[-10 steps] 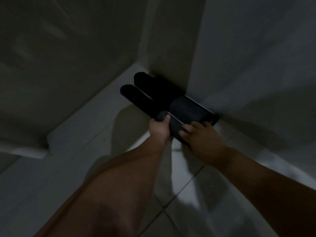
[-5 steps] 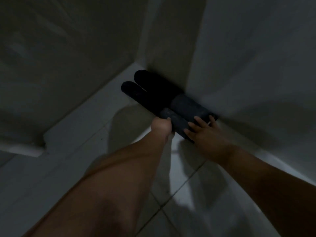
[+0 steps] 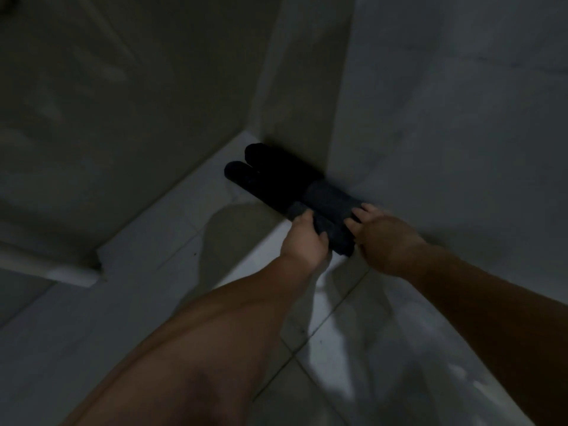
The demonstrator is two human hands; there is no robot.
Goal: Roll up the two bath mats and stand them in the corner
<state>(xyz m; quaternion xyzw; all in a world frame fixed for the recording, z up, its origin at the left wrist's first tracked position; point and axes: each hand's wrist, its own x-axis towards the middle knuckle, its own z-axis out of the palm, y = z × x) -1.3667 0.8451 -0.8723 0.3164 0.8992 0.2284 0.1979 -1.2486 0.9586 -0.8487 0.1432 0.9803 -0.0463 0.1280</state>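
We see the two bath mats as tight dark rolls, side by side and touching, in the corner where the pale wall (image 3: 430, 118) meets the tiled floor (image 3: 153, 302). The back roll (image 3: 329, 198) lies against the wall, and the front roll (image 3: 246, 176) sits just beside it on the open side. Their far ends look nearly black and their near ends a lighter charcoal. Our left hand (image 3: 304, 238) grips the near end of the front roll, thumb on top and fingers curled round it. Our right hand (image 3: 384, 238) curls its fingers onto the near end of the back roll. Both hands cover the rolls' near tips, and the dim light swallows any pile or seam. The rolls seem to stand on their far ends, though the steep view leaves that unsure. Half a second ago the right hand's fingers lay straighter across its roll, and now they are bent; the rolls themselves have stayed in place
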